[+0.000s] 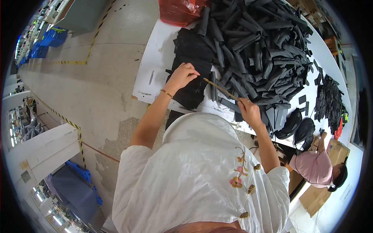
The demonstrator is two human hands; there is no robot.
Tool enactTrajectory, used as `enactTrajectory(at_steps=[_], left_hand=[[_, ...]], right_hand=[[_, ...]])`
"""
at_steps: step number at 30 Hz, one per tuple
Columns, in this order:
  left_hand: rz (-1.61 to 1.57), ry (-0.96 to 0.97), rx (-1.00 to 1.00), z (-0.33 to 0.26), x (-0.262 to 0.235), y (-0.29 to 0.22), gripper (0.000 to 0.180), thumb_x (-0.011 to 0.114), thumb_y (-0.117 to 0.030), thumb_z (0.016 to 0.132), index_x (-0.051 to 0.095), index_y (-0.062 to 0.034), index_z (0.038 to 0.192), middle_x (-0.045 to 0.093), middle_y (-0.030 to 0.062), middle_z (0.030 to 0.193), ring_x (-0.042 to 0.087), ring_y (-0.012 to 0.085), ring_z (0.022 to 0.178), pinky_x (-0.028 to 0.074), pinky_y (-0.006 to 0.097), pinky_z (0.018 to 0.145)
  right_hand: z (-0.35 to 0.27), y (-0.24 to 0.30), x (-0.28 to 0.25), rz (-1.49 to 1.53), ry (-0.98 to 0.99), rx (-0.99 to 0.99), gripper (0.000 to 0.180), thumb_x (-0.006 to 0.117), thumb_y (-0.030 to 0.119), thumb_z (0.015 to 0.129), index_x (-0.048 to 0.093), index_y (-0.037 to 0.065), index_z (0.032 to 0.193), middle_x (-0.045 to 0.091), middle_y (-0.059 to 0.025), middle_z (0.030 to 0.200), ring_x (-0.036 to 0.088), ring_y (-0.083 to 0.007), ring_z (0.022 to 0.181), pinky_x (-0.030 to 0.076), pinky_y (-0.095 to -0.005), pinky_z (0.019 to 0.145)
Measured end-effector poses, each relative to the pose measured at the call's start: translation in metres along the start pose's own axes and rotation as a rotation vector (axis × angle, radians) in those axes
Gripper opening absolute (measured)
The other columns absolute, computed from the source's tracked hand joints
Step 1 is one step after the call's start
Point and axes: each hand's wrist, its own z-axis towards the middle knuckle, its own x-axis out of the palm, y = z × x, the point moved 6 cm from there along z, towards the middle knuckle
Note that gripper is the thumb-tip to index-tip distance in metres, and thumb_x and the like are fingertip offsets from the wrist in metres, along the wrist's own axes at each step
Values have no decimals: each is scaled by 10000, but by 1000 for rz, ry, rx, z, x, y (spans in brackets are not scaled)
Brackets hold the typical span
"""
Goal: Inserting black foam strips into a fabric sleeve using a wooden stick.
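My left hand [182, 76] pinches a flat black fabric piece [191, 83] on top of a stack at the near edge of the white table [155, 58]. My right hand [248, 109] grips the near end of a thin wooden stick [219, 88], whose far tip points toward my left hand. A large heap of black rolled fabric tubes [260, 42] lies just beyond both hands. One single tube [212, 86] lies under the stick.
A red plastic bag [179, 11] sits at the table's far left end. Smaller black fabric piles [329, 101] lie at the right. Another person in a pink top [315, 166] sits low at the right. Blue crates [48, 40] stand on the concrete floor at far left.
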Motion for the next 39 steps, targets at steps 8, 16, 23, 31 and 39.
enactTrajectory(at_steps=[8, 16, 23, 31, 39], left_hand=[[60, 7, 79, 6, -1, -27, 117, 684, -148, 794, 736, -120, 895, 581, 28, 886, 512, 229, 908, 442, 325, 829], [-178, -1004, -71, -35, -52, -81, 611, 820, -248, 658, 561, -69, 1182, 514, 106, 1194, 450, 270, 1148, 358, 446, 986], [-1871, -693, -544, -25, 35, -34, 225, 686, -222, 878, 629, -7, 918, 628, 89, 742, 650, 254, 741, 553, 393, 745], [-1597, -985, -687, -27, -6, 4, 259, 729, -279, 846, 626, -44, 883, 413, -45, 542, 332, 56, 407, 243, 214, 374], [-1634, -787, -600, 3, -4, -20, 316, 671, -346, 885, 624, -33, 885, 396, -35, 500, 342, 80, 361, 257, 229, 348]], right_hand=[[14, 6, 13, -72, 30, -85, 158, 592, 125, 882, 614, 21, 998, 650, -176, 838, 634, -368, 732, 511, -408, 614], [46, 40, 61, 527, -11, 74, 208, 539, 54, 912, 588, -13, 1103, 615, -175, 740, 591, -248, 609, 473, -328, 590], [61, 88, 81, 413, -70, 37, 131, 544, 35, 895, 569, -39, 1000, 615, -233, 753, 621, -386, 682, 484, -414, 606], [20, 84, 73, 283, 101, -10, 100, 568, 83, 907, 547, -11, 881, 572, -260, 706, 586, -435, 663, 444, -453, 557], [-23, 84, 22, 134, 110, 57, 130, 574, 117, 917, 520, 9, 867, 577, -242, 664, 590, -429, 617, 436, -462, 499]])
